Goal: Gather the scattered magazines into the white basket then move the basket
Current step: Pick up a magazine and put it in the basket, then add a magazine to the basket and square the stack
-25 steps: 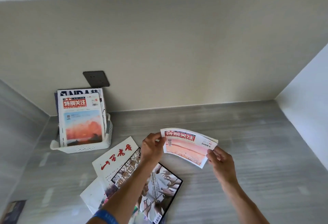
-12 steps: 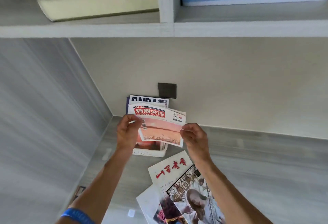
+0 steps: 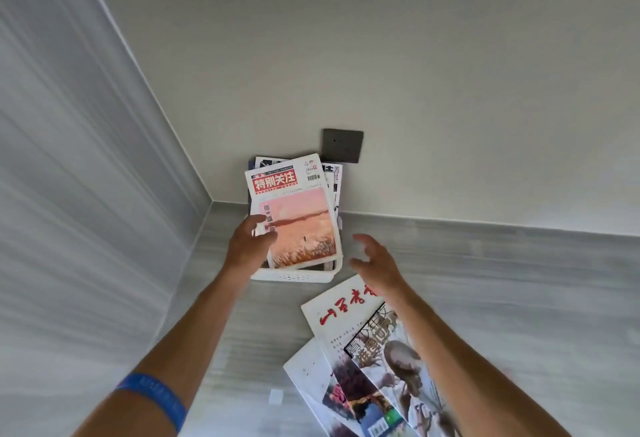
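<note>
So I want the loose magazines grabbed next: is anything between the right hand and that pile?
Nothing visible. The right hand, fingers spread and empty, hangs just above the loose magazines on the desk, right of the white basket.

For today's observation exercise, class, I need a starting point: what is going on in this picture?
A person is tidying magazines into a white basket that stands on a grey surface against the wall. The left hand touches the pink-covered magazine standing at the front of the basket, with other magazines behind it. The right hand hovers open beside the basket, holding nothing. Several loose magazines lie overlapping on the surface nearer the person, not yet gathered.
</note>
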Motion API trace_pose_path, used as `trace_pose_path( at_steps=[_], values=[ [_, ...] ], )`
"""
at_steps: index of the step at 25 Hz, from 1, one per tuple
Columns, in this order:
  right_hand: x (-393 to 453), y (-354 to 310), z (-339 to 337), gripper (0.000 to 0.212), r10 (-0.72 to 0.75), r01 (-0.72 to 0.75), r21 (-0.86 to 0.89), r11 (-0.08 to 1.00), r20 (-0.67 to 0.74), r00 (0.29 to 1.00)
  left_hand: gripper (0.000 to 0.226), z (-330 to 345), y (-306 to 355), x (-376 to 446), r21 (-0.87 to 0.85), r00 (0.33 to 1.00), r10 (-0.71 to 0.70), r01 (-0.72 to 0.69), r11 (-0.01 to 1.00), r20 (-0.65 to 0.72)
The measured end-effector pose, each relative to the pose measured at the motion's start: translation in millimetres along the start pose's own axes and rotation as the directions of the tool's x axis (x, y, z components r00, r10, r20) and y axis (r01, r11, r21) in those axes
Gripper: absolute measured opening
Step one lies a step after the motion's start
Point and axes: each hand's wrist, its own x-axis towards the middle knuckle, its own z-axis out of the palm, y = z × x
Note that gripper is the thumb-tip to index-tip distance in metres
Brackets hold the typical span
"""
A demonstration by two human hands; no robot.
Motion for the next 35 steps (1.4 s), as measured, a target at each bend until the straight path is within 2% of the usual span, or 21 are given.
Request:
trace_pose_path(
  at_steps=[2, 3, 5, 7, 9, 11, 13, 15, 17, 18, 19, 20, 21, 22, 24, 26, 27, 28, 30, 32, 35],
  values=[
    [-36.3, 57.0, 8.1, 0.052, 0.133, -0.126, -0.194, 0.973, 0.024, 0.991, 0.031, 19.1, -34.2, -26.7, -0.001, 0.996, -0.053, 0.053, 0.999, 0.068],
    [-60.1, 89.7, 15.4, 0.059, 0.202, -0.166, -0.365, 0.916, 0.061, 0.978, 0.032, 31.7, -52.3, -43.1, 0.001, 0.990, -0.092, 0.092, 0.996, 0.109],
    [-107.7, 147.0, 33.9, 0.082, 0.234, -0.133, -0.685, 0.717, 0.057, 0.971, 0.031, 57.5, -84.2, -77.1, 0.033, 0.967, -0.181, 0.178, 0.983, 0.181],
    [-141.2, 177.1, 47.1, 0.096, 0.183, -0.056, -0.840, 0.540, 0.052, 0.982, 0.026, 82.1, -110.1, -108.5, 0.082, 0.941, -0.232, 0.218, 0.972, 0.246],
    [-155.6, 181.9, 52.9, 0.082, 0.098, 0.059, -0.902, 0.428, 0.111, 0.989, 0.021, 101.9, -121.0, -135.0, 0.144, 0.929, -0.234, 0.200, 0.969, 0.285],
    [-157.5, 172.3, 53.1, 0.054, 0.035, 0.140, -0.890, 0.435, 0.172, 0.985, 0.017, 113.2, -122.4, -153.4, 0.216, 0.940, -0.184, 0.123, 0.969, 0.288],
    [-157.1, 159.8, 39.9, 0.034, -0.021, 0.080, -0.811, 0.580, 0.083, 0.996, 0.014, 123.0, -114.2, -166.2, 0.271, 0.958, -0.142, 0.072, 0.960, 0.250],
    [-151.9, 141.1, 22.6, 0.022, -0.057, 0.011, -0.587, 0.809, -0.060, 0.997, 0.011, 133.7, -104.0, -177.3, 0.249, 0.952, -0.149, 0.081, 0.965, 0.269],
    [-149.9, 121.8, 7.1, 0.009, -0.141, 0.088, -0.285, 0.955, -0.173, 0.975, 0.043, 145.1, -89.2, -187.2, 0.119, 0.884, -0.162, 0.121, 0.985, 0.438],
    [-150.1, 112.6, 2.7, 0.010, -0.143, 0.132, -0.072, 0.989, -0.189, 0.971, 0.051, 150.7, -83.7, -187.9, 0.044, 0.858, -0.151, 0.149, 0.988, 0.490],
    [-149.7, 103.9, -0.6, 0.018, -0.109, 0.134, 0.187, 0.973, -0.140, 0.984, 0.047, 153.7, -77.7, -186.5, -0.034, 0.866, -0.120, 0.155, 0.987, 0.485],
    [-150.1, 97.1, -3.0, 0.028, -0.075, 0.082, 0.447, 0.891, -0.033, 0.997, 0.031, 154.0, -71.4, -184.0, -0.105, 0.895, -0.077, 0.136, 0.985, 0.439],
    [-150.8, 91.3, -4.1, 0.036, -0.044, -0.017, 0.624, 0.782, 0.082, 0.996, 0.014, 151.4, -67.0, -181.2, -0.153, 0.923, -0.039, 0.104, 0.983, 0.383],
    [-150.2, 86.7, -5.1, 0.042, -0.020, -0.084, 0.709, 0.700, 0.137, 0.990, 0.008, 147.0, -63.5, -178.9, -0.150, 0.946, -0.001, 0.052, 0.987, 0.324],
    [-143.9, 82.5, -10.5, 0.047, 0.092, -0.085, 0.728, 0.680, 0.031, 0.995, 0.018, 135.1, -58.8, -176.3, -0.129, 0.962, 0.076, -0.044, 0.991, 0.262],
    [-131.4, 85.3, -26.8, 0.056, 0.256, -0.103, 0.658, 0.746, -0.141, 0.956, 0.020, 121.4, -50.5, -178.1, -0.234, 0.932, 0.181, -0.109, 0.966, 0.314],
    [-124.4, 89.9, -38.0, 0.060, 0.307, -0.154, 0.651, 0.743, -0.127, 0.943, 0.016, 113.9, -46.6, -178.6, -0.314, 0.911, 0.215, -0.101, 0.944, 0.352],
    [-118.1, 94.5, -48.7, 0.059, 0.306, -0.207, 0.658, 0.724, -0.038, 0.951, 0.013, 104.3, -42.0, -178.0, -0.366, 0.888, 0.238, -0.086, 0.927, 0.393],
    [-109.7, 100.9, -66.7, 0.038, 0.200, -0.267, 0.644, 0.717, 0.177, 0.964, 0.010, 87.2, -33.5, -173.2, -0.379, 0.848, 0.263, -0.080, 0.922, 0.461],
    [-103.7, 98.8, -74.2, 0.014, 0.141, -0.211, 0.524, 0.825, 0.170, 0.975, 0.009, 78.8, -30.0, -161.1, -0.331, 0.868, 0.258, -0.116, 0.936, 0.424],
    [-100.9, 91.0, -70.6, 0.012, 0.061, -0.082, 0.409, 0.909, 0.062, 0.996, 0.012, 80.7, -29.5, -144.1, -0.266, 0.957, 0.196, -0.137, 0.954, 0.213]
  ],
)
